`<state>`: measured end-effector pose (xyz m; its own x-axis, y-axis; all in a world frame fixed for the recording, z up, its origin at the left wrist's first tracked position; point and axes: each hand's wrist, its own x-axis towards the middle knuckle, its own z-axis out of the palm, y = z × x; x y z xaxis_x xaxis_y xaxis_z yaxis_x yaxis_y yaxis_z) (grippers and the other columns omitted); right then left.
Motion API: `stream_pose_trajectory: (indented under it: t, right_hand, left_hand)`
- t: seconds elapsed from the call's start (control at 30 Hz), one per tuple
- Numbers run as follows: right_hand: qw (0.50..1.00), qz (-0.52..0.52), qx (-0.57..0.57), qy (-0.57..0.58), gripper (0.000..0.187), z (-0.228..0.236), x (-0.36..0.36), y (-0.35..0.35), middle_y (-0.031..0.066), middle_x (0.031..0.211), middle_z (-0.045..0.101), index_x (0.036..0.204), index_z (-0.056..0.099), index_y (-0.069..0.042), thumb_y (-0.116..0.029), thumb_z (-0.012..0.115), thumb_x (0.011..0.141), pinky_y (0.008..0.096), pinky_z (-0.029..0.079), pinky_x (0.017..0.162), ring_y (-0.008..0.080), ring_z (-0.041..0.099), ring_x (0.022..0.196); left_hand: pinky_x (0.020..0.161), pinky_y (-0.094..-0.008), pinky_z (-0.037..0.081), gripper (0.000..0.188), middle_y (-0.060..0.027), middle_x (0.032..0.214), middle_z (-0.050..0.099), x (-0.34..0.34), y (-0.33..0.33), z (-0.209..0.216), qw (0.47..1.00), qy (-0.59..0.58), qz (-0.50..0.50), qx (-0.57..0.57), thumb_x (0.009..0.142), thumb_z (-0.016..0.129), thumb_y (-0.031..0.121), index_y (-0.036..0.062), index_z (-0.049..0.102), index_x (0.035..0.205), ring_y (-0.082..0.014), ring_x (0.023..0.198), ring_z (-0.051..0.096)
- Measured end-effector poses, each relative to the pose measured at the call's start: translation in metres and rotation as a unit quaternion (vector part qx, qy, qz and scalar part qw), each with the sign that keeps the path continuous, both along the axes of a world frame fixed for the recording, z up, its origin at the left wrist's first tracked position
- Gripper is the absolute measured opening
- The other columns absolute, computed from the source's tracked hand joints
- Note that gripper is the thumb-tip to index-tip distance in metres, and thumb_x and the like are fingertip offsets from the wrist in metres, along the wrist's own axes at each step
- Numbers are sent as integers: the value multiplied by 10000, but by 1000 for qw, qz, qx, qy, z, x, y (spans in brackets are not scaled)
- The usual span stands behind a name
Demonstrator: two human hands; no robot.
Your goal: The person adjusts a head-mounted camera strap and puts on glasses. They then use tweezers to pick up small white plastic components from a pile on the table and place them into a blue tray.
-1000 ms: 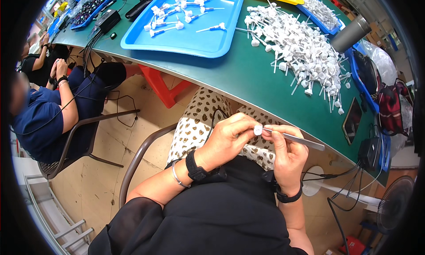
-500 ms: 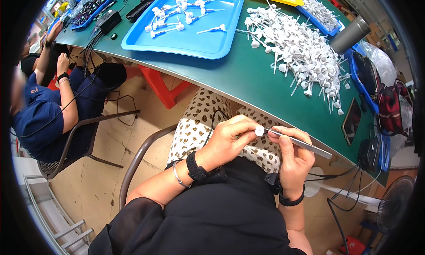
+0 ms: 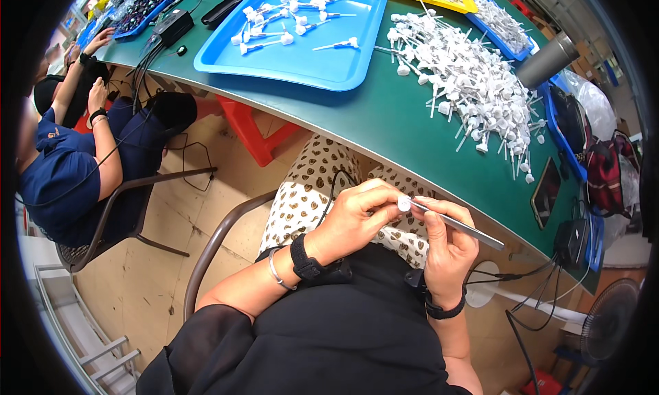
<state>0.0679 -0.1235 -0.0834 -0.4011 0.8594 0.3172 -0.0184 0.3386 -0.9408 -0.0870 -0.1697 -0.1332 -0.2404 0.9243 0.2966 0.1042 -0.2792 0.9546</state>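
- left hand: the grip is pinched on a small white part. the part is held above the lap, just outside the near edge of the counter, and does not rest on it.
- right hand: the grip is closed around a slim metal tool, close to its working end. the free end slants to the right, alongside the counter's near edge.
- contact: the tool tip stands at the right side of the white part. whether it touches or enters is too small to tell.
- support: pinch the part close to the tip, so that it is less likely to turn under load. apply light pressure; the part looks like plastic and may deform.
- control: align the tool before applying force. steer with small finger movements, both hands braced against each other.
- caution: a slip would probably drive the tip toward the left hand.
- beyond the near edge: a blue tray carries spread-out stemmed pieces. to its right, a heap of white pieces lies directly on the counter.
- toward the far edge: a yellow tray stands behind the heap.
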Motion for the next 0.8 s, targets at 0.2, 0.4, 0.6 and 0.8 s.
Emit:
stream_pose_trajectory:
  t: [0.2, 0.4, 0.6, 0.8]
  right_hand:
    - [1000, -8, 14, -14, 128, -4, 0, 0, 105, 1016, 701, 1058, 650, 36, -2, 643, 936, 254, 535, 778, 140, 660, 882]
    - [997, 11, 57, -49, 126, -5, 5, 2, 142, 1054, 684, 1077, 612, 56, -10, 572, 977, 316, 561, 877, 206, 687, 960]
    - [999, 2, 44, -24, 118, -6, 3, 3, 134, 1027, 697, 1060, 626, 52, -8, 600, 962, 289, 561, 823, 182, 689, 921]
    - [999, -10, -35, 37, 127, -4, -2, 1, 141, 1014, 693, 1068, 613, 68, -11, 580, 974, 298, 578, 842, 197, 699, 923]
  left_hand:
    - [649, -244, 549, 138, -78, 906, 657, -1, 0, 1, 1000, 23, 2, 0, 898, 647, -38, -25, 691, 1029, -132, 761, 677]
    - [664, -247, 558, 140, -80, 911, 660, -2, 0, 3, 1000, 28, -4, -5, 902, 642, -38, -28, 691, 1033, -139, 774, 684]
    - [666, -244, 564, 145, -75, 921, 661, -2, 0, 2, 1000, 15, -11, -23, 905, 635, -40, -25, 691, 1038, -139, 787, 690]
    - [664, -241, 563, 152, -73, 931, 659, -1, -1, 0, 1000, 6, -10, -26, 901, 637, -46, -21, 691, 1041, -136, 792, 691]
